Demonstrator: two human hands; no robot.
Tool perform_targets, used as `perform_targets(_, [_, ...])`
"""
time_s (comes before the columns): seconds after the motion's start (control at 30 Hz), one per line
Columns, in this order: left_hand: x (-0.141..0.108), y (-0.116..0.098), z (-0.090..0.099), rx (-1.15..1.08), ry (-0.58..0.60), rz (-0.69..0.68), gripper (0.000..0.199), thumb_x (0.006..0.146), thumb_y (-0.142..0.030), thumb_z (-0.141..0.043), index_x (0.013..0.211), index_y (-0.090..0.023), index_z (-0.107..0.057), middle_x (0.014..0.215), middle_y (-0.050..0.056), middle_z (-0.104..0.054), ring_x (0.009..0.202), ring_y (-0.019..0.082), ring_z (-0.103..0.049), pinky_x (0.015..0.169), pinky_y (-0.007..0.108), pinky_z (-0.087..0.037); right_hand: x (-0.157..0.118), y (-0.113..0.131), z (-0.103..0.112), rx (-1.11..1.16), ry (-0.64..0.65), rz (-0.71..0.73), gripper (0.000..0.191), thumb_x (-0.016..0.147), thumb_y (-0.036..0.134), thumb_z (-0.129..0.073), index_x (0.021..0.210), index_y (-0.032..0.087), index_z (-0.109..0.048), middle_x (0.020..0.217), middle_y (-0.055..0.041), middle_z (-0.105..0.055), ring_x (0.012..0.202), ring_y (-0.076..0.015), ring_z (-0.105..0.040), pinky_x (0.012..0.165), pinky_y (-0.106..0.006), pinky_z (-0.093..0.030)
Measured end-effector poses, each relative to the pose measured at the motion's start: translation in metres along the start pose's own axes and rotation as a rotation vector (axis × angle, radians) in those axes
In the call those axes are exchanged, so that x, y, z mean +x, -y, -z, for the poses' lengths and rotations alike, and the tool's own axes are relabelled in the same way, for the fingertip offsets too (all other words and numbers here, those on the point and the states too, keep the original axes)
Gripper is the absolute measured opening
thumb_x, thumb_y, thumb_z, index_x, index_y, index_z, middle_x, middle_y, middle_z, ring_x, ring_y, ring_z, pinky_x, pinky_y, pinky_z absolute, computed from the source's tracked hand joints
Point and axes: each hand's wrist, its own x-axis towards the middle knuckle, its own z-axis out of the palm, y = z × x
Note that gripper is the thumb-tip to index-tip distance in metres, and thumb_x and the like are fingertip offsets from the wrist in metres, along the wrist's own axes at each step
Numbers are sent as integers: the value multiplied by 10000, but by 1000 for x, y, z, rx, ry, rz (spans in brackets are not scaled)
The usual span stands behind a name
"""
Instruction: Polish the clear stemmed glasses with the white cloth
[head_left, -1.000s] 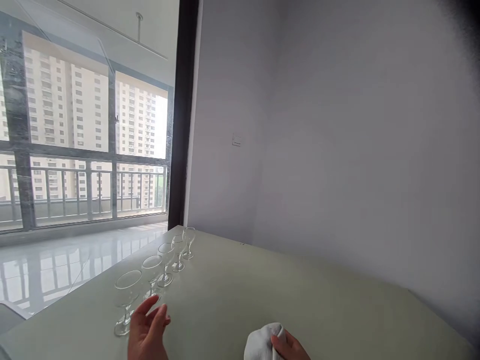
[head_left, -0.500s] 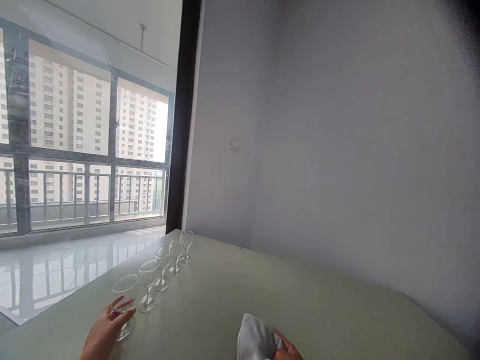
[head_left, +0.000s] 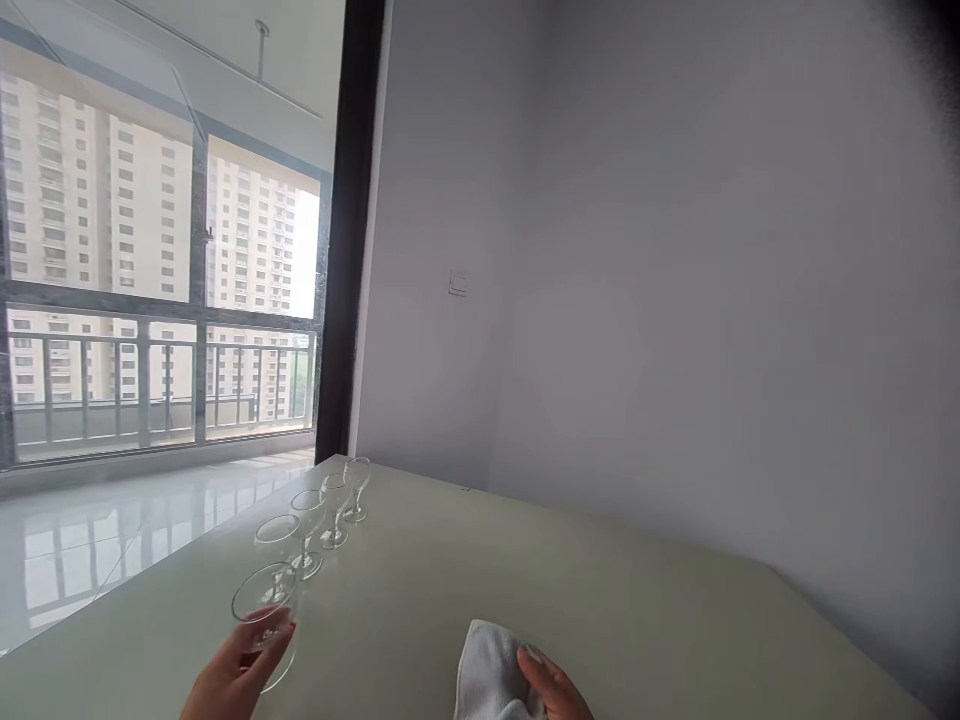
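My left hand is closed around the bowl of a clear stemmed glass, the nearest in a row. The glass leans slightly, and its foot shows below my fingers; whether the foot touches the table I cannot tell. Behind it and partly overlapped stands a second stemmed glass. Farther back come a third glass and more of the same kind, all upright. At the lower middle, my right hand grips a folded light grey cloth, apart from the glasses. The bottom edge of the view cuts off both hands.
The pale green tabletop runs back to a grey wall with a light switch. The row of glasses lies along the table's left edge. Beyond that are a glossy floor and tall windows with a railing.
My left hand has closed around the nearest glass and shifted it right, out of line with the row. My right hand still holds the cloth, its thumb now lying on top. The view has turned slightly right.
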Motion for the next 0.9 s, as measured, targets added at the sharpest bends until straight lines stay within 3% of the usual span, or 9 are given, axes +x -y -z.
perform_targets(0.1, [-12, -22, -48, -11, 129, -155, 453, 638, -574, -579, 911, -213, -614, 774, 9, -690, 706, 208, -631, 629, 276, -492, 5, -10, -1, 71, 17, 37, 492, 535, 612, -712, 687, 147, -659, 621, -37, -635, 665, -206, -588, 716, -309, -425])
perform_targets(0.23, [-23, -60, -116, 228, 298, -496, 227, 806, -375, -433, 793, -204, -582, 678, -11, -630, 621, 151, -575, 586, 236, -437, 12, -10, 13, 107, -65, 26, 472, 488, 533, -781, 716, 139, -655, 613, -24, -641, 649, -205, -592, 644, -292, -438])
perform_targets(0.4, [-34, -93, -170, 283, 370, -657, 140, 822, -274, -457, 832, -221, -587, 748, -1, -622, 731, 168, -569, 667, 263, -406, 12, 12, 44, 11, -480, 198, 507, 578, 593, -683, 858, 177, -606, 656, -6, -640, 619, -202, -589, 589, -287, -469])
perform_targets(0.47, [-39, -96, -182, 299, 371, -683, 166, 844, -260, -428, 886, -224, -585, 807, 17, -635, 798, 190, -568, 696, 283, -403, 8, 18, 46, -110, -640, 311, 517, 650, 615, -610, 930, 181, -595, 700, -21, -651, 630, -203, -592, 569, -278, -468])
perform_targets(0.53, [-45, -93, -191, 311, 372, -694, 195, 861, -246, -404, 936, -223, -582, 874, 34, -646, 853, 205, -562, 730, 305, -402, 4, 17, 39, -245, -702, 443, 510, 730, 600, -546, 1007, 176, -604, 844, -65, -682, 760, -227, -620, 648, -282, -486])
perform_targets(0.6, [-49, -88, -195, 336, 375, -710, 214, 870, -225, -389, 964, -222, -582, 911, 40, -650, 886, 210, -555, 766, 319, -400, 2, 8, 26, -364, -599, 587, 481, 798, 563, -490, 1063, 184, -622, 1008, -95, -677, 906, -250, -620, 750, -297, -491])
perform_targets(0.73, [-54, -81, -191, 463, 359, -754, 227, 887, -210, -371, 965, -214, -583, 902, 35, -650, 884, 203, -554, 790, 327, -404, 5, -17, 2, -640, -218, 843, 418, 880, 455, -413, 1218, 259, -560, 1301, -69, -538, 1110, -260, -550, 919, -349, -454])
perform_targets(0.8, [-55, -79, -187, 512, 347, -752, 212, 890, -223, -380, 960, -209, -580, 889, 31, -649, 873, 203, -556, 774, 328, -416, 6, -25, -3, -750, -117, 870, 415, 895, 356, -412, 1296, 275, -476, 1373, -47, -459, 1195, -247, -486, 983, -347, -411])
perform_targets(0.9, [-56, -77, -184, 531, 339, -770, 198, 901, -261, -385, 931, -216, -575, 872, 23, -652, 851, 194, -565, 749, 315, -431, 3, -25, -3, -830, -12, 792, 486, 879, 226, -415, 1362, 256, -376, 1425, -33, -382, 1289, -226, -365, 1039, -322, -345])
